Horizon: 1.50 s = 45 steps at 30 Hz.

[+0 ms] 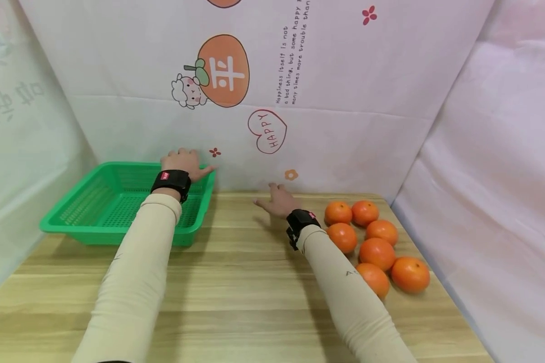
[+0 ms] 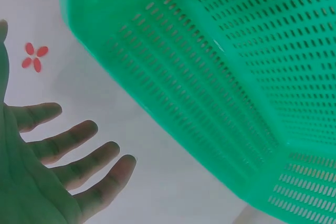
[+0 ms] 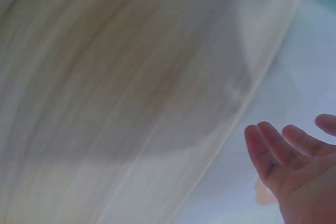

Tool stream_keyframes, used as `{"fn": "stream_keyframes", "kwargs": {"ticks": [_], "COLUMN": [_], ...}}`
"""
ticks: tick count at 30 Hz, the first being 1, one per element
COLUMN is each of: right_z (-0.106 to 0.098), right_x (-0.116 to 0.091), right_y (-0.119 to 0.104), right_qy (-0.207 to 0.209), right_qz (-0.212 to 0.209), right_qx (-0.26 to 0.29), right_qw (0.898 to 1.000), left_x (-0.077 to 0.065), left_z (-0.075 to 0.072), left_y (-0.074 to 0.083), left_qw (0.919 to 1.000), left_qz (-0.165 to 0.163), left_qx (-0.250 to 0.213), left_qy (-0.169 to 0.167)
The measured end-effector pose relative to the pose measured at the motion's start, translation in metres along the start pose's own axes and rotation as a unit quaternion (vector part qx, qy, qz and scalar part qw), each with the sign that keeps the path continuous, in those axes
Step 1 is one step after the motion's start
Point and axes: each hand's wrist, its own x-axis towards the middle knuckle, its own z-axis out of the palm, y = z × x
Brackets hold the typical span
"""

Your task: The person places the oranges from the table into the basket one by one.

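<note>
White sheets point(image 1: 345, 126) border the wood-grain table point(image 1: 245, 302) on 3 sides.

Both arms point(image 1: 133, 282) reach forward — left hand point(image 1: 183, 164) and right hand point(image 1: 280, 202) palm-down, fingers point(image 2: 86, 165) loosely extended.

From my head, one view looks forward and down, far enough back to take in both my forearms point(image 1: 138, 277). My left wrist's view looks closely past my left hand point(image 2: 37, 179) at the green basket point(image 2: 215, 150), upper right; the head view shares it, at left. My right wrist's view faces the table point(image 3: 121, 77) aslant, my right hand point(image 3: 304, 177) lower right.
</note>
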Motion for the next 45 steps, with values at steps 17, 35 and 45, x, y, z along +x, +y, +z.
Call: {"fn": "stream_keyframes", "kwargs": {"ticks": [17,35,45], "right_z": [0.005,0.019,0.026], "right_x": [-0.003,-0.009,-0.011], "right_y": [-0.051,-0.113,-0.128], "right_qy": [-0.037,-0.089,-0.113], "right_qz": [-0.003,-0.061,-0.063], "right_qx": [0.204,0.371,0.448], "right_qw": [0.978,0.922,0.885], "left_x": [-0.015,-0.044,-0.07], "left_z": [0.003,0.0,-0.009], "left_y": [-0.057,-0.134,-0.165], "left_qw": [0.999,0.995,0.9936], "left_qz": [-0.027,-0.067,-0.086], "left_qx": [-0.031,-0.02,-0.005], "left_qy": [-0.016,-0.071,-0.072]}}
